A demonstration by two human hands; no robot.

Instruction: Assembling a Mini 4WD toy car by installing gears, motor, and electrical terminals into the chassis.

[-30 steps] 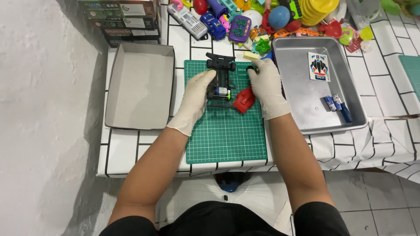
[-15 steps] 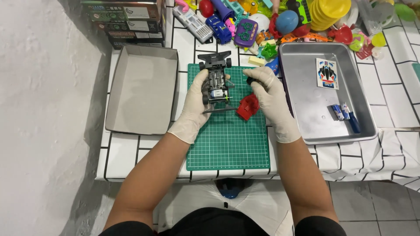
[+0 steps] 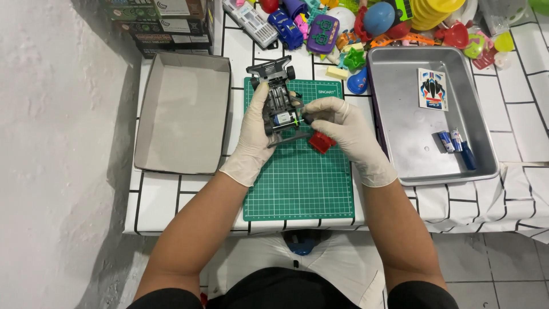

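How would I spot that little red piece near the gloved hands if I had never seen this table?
Find the green cutting mat in the middle of the tiled table. Near its upper half, the gloved right hand works on a dark toy car chassis. The red piece lies on the mat just under that hand: small, blocky, and the only red thing on the green.

Both gloved hands, left (image 3: 255, 134) and right (image 3: 343, 129), seemingly pinch together.

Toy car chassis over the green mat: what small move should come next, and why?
Probably keep the left hand steady on the toy car chassis while the right hand works its fingertips at the chassis's side, since they already pinch there and the red part lies loose beside it.
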